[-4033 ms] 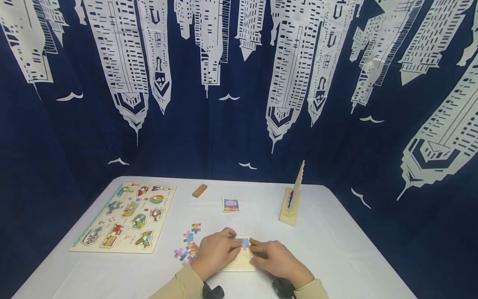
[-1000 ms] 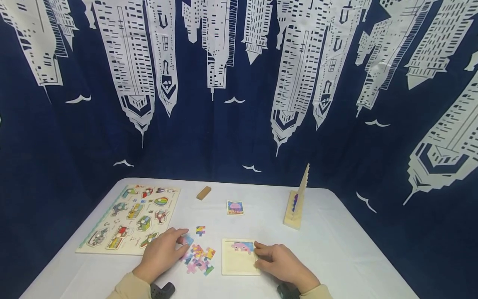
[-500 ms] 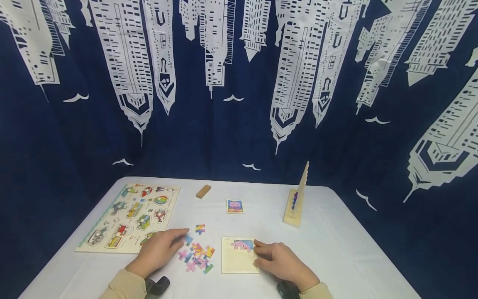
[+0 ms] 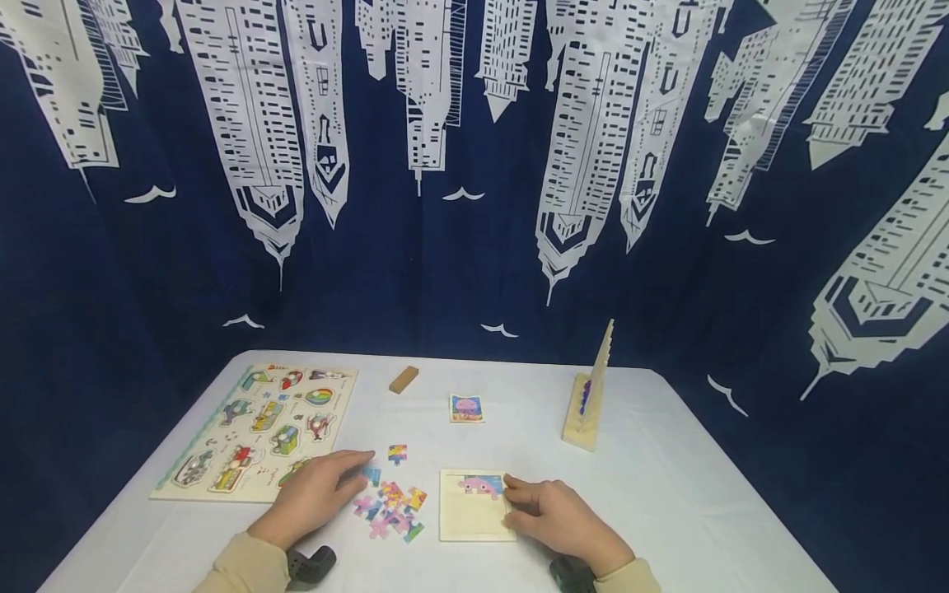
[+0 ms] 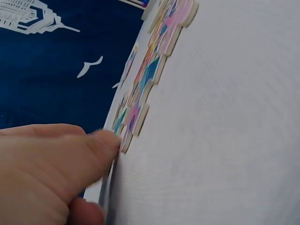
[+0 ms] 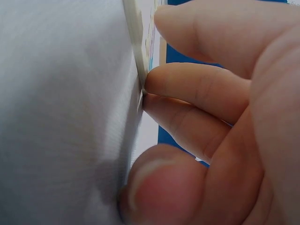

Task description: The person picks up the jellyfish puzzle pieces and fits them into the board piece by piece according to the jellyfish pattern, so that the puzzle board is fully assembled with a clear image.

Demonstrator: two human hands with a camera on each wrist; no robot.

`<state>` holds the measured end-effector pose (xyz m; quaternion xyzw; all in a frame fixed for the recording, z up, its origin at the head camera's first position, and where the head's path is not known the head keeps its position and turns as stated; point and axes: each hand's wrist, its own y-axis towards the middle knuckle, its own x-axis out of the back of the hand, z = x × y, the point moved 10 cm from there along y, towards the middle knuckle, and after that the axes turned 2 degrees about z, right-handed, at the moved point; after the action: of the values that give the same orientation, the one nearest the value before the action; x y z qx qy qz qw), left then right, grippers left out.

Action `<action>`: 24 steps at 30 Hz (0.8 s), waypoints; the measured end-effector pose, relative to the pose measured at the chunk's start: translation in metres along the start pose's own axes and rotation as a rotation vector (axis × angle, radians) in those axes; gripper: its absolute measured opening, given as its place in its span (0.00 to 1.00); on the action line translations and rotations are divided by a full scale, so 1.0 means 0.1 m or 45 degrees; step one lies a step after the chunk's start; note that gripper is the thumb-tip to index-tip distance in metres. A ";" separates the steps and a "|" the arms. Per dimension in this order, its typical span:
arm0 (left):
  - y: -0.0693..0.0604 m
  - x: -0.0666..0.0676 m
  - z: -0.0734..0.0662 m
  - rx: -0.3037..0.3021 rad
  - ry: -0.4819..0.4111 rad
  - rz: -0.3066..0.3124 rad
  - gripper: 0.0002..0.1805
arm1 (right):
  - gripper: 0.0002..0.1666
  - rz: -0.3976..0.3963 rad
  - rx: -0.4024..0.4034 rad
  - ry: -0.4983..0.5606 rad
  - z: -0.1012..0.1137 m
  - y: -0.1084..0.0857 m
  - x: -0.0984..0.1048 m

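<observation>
Subject of report: a shallow square tray of pale wood [image 4: 467,524], lying flat on a white cloth-covered table [image 4: 682,511]; directions below are taken from its centre, twelve o'clock being away from the person. A pink-and-blue printed section with two eyes [image 4: 482,487] lies in it, from twelve to one o'clock; the rest of the floor is bare. The right hand [image 4: 556,517] is at three o'clock, fingertips against the tray's rim, thumb apart from the fingers, steadying more than clasping. At nine o'clock lies an overlapping heap of loose multicoloured jigsaw pieces [image 4: 392,494]; beyond it the left hand [image 4: 315,494] has its thumb and forefinger moderately apart beside the nearest pieces, with no piece visibly held. A single yellow-and-blue piece [image 4: 397,453] lies apart at ten. Risks, in my judgement: the left fingers could drag neighbouring pieces along, because they overlap; sideways pressure from the right hand could slide the tray and unsettle the placed section, which has open space beside it. Farther out: a square pink-octopus picture card [image 4: 466,408] at twelve, and a pale wooden stand with a serrated upright [image 4: 581,428] near two.
</observation>
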<state>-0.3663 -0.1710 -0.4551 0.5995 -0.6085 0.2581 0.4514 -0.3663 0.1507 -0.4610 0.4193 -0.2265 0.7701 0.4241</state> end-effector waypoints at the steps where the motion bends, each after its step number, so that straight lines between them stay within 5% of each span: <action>1: 0.00 0.00 0.00 0.001 -0.005 0.000 0.21 | 0.27 0.001 0.000 -0.005 0.00 0.00 0.00; 8: 0.01 0.02 0.05 0.043 -0.055 -0.016 0.25 | 0.27 0.012 -0.001 -0.002 0.01 0.00 0.00; 17: 0.00 0.11 0.08 0.050 -0.085 -0.059 0.12 | 0.27 0.010 0.001 0.023 0.03 0.00 0.01; 24: 0.01 0.10 0.08 0.089 -0.185 -0.049 0.13 | 0.27 0.009 0.010 0.033 0.04 -0.01 0.01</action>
<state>-0.3678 -0.1827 -0.4502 0.6436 -0.6187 0.2263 0.3896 -0.3641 0.1485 -0.4578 0.4103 -0.2193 0.7778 0.4226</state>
